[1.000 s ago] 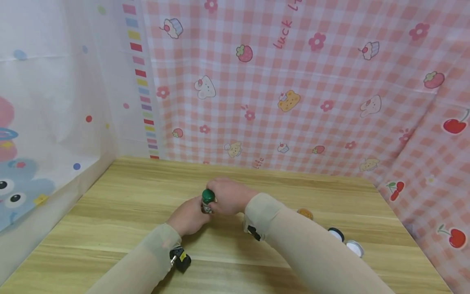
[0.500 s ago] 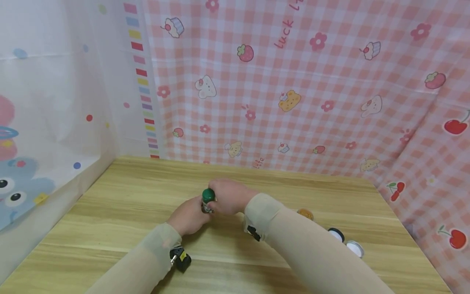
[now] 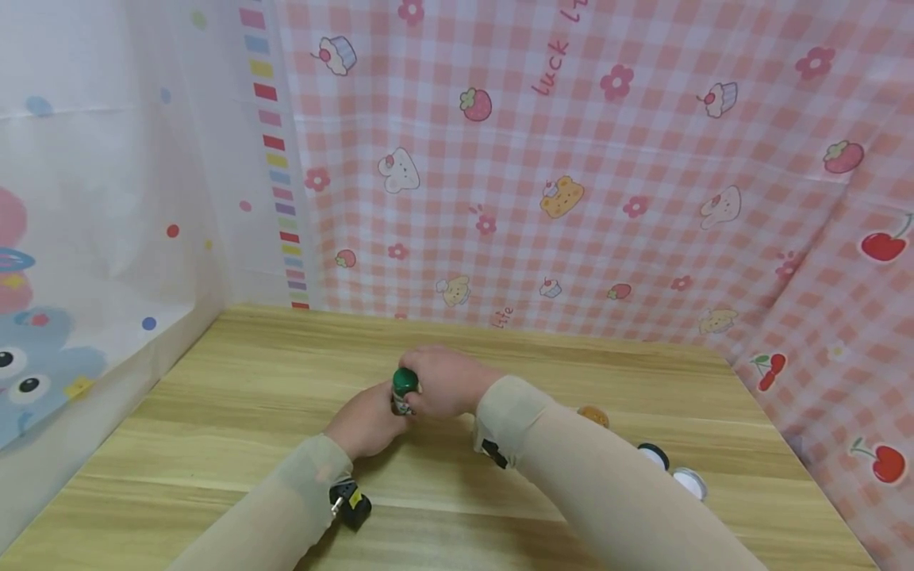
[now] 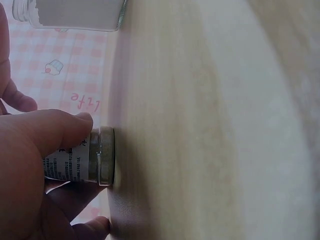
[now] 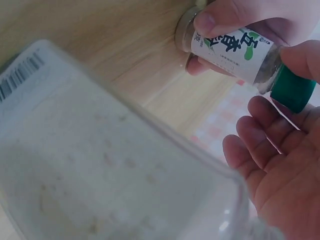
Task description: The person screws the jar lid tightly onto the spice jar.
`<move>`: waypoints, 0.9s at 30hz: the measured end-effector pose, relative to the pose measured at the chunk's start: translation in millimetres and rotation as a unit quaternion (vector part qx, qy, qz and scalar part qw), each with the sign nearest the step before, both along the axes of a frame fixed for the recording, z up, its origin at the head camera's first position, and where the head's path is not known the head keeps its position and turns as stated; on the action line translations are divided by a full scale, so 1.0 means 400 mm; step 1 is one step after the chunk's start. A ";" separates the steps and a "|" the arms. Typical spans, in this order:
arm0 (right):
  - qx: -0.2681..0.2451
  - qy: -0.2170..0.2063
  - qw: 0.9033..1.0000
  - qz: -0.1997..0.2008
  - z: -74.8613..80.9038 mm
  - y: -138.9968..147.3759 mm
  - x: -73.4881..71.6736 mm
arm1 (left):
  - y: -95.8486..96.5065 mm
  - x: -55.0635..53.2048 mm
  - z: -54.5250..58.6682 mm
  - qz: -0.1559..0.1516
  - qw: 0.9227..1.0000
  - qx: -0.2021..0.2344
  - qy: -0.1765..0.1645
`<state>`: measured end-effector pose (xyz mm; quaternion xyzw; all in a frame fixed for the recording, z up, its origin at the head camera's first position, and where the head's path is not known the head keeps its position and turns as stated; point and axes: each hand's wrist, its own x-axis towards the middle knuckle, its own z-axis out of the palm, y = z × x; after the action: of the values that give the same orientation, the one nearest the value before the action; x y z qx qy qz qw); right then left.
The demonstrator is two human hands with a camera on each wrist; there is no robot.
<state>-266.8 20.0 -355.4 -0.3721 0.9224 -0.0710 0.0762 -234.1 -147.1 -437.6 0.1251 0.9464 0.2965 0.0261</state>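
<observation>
A small spice jar [image 3: 402, 405] with a green cap [image 3: 405, 381] stands upright between both hands. My left hand [image 3: 367, 420] grips its body low down, thumb across the white label [image 4: 70, 165]. In the right wrist view, dark printed characters and green leaf marks show on the jar [image 5: 230, 50], and its base is close to the tabletop. My right hand [image 3: 446, 381] holds the green cap [image 5: 293, 89] with thumb and forefinger; the other fingers of that hand [image 5: 280, 165] lie loosely spread below. The cap sits on the jar's neck.
A large clear jar [image 5: 100, 145] with pale contents and a barcode fills the right wrist view's left side. A clear jar [image 4: 75, 15] also shows in the left wrist view. An orange disc [image 3: 593, 416], a black-rimmed lid [image 3: 653, 455] and a silver-rimmed lid [image 3: 689, 483] lie at right.
My right hand's fingers shift slightly around the green cap, a little right and then back left. My left hand and the jar stay in place.
</observation>
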 end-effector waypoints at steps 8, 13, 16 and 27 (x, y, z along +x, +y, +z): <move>0.001 -0.011 1.000 -0.014 0.003 -0.003 -0.001 | 0.002 0.000 0.003 0.006 1.000 -0.008 -0.005; -0.002 -0.014 1.000 -0.016 0.000 -0.004 -0.004 | 0.002 0.000 0.003 0.007 1.000 -0.009 -0.007; -0.002 -0.012 1.000 -0.015 -0.002 -0.003 -0.005 | 0.002 0.001 0.003 0.007 1.000 -0.007 -0.008; -0.001 -0.011 1.000 -0.003 0.000 0.003 -0.003 | 0.001 0.004 0.003 0.009 1.000 0.001 -0.016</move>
<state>-268.1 21.3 -355.3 -0.3686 0.9224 -0.0766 0.0860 -232.4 -146.8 -436.3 0.1122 0.9466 0.2996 0.0388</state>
